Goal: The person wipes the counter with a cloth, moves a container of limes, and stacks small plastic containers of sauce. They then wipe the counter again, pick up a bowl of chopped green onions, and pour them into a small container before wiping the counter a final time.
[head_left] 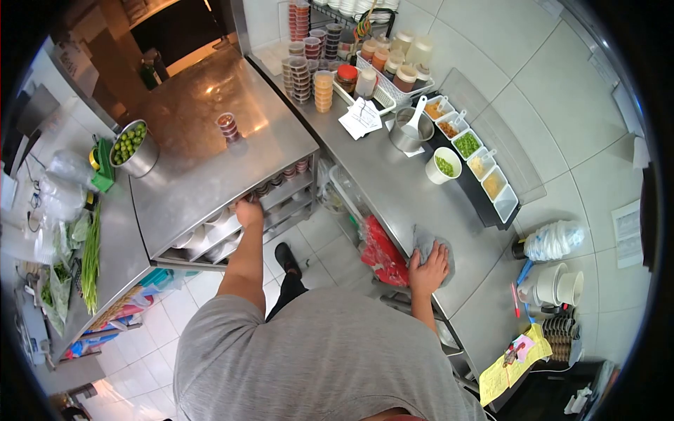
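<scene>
My left hand (249,211) reaches to the shelf just under the edge of the steel counter (189,200). Its fingertips are hidden there, beside stacked small lidded cups (270,184). On the right-hand counter (460,242), my right hand (430,269) lies with fingers stretched out over a grey cloth (426,238). A stack of small cups with dark red contents (227,127) stands on the left counter. Farther up the right counter is a white paper cup (438,172) holding chopped green pieces.
Topping containers (467,144) line the wall behind a metal pot (405,133) with a white ladle (415,114). A pot of green limes (133,149) stands at left. Below the right counter hangs a red plastic bag (382,252). Green stalks (91,259) lie at far left.
</scene>
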{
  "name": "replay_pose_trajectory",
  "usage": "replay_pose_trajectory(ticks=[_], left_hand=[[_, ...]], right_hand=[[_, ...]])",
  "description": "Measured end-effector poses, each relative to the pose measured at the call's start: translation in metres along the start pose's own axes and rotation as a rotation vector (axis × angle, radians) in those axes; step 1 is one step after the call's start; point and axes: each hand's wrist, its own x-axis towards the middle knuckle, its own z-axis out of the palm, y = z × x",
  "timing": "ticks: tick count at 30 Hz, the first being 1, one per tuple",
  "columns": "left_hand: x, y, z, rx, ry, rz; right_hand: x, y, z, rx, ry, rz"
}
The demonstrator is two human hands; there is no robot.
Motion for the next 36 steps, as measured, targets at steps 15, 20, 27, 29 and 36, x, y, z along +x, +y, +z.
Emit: replay_pose_trajectory(ticks=[15, 20, 27, 29, 36], left_hand=[[-0.04, 0.105, -0.126, -0.222, -0.063, 0.474], [0.054, 0.12, -0.095, -0.013, -0.208, 0.362], [0.14, 0.152, -0.042, -0.171, -0.08, 0.44], [0.163, 0.158, -0.025, -0.203, -0.087, 0.472], [0.211, 0.189, -0.009, -0.344, -0.09, 0.515]], right_hand=[[0.0, 0.006, 0.007, 0.026, -0.048, 0.015], [0.006, -0.003, 0.01, 0.001, -0.07, 0.069], [0.037, -0.04, 0.036, -0.073, -0.201, 0.302], [0.055, -0.057, 0.041, -0.093, -0.245, 0.301], [0.088, -0.092, 0.069, -0.096, -0.213, 0.231]])
